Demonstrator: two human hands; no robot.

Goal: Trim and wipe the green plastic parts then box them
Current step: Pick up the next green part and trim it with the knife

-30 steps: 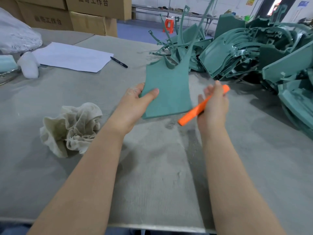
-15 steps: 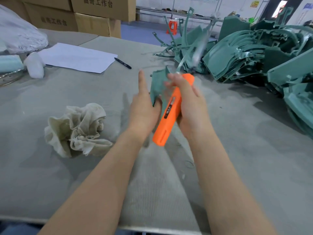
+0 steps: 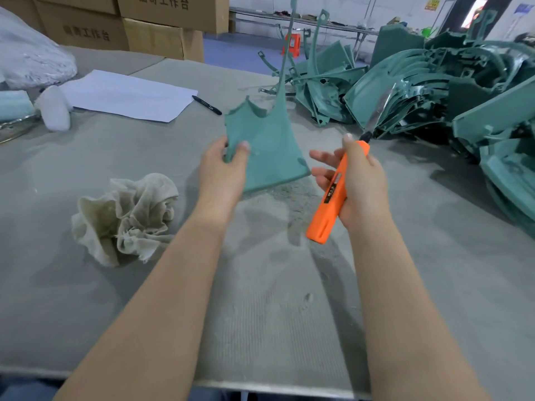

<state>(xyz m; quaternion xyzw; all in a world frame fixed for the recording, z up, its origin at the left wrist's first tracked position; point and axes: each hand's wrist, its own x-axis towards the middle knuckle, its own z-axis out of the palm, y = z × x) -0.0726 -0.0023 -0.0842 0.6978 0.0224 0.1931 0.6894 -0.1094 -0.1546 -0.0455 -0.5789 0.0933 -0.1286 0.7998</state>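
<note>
Part was held above the desk, pinched by left hand to present its edge; right hand gripped knife, blade blurred, apparently pointing away.

A white sheet of paper is laid on the grey tabletop, a black pen just beside it (right edge); an orange stool is seen beyond.

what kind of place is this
Probably a factory finishing station: a heap of green moulded parts, stacked cardboard cartons behind, and an orange trimming knife in the right hand.
</note>
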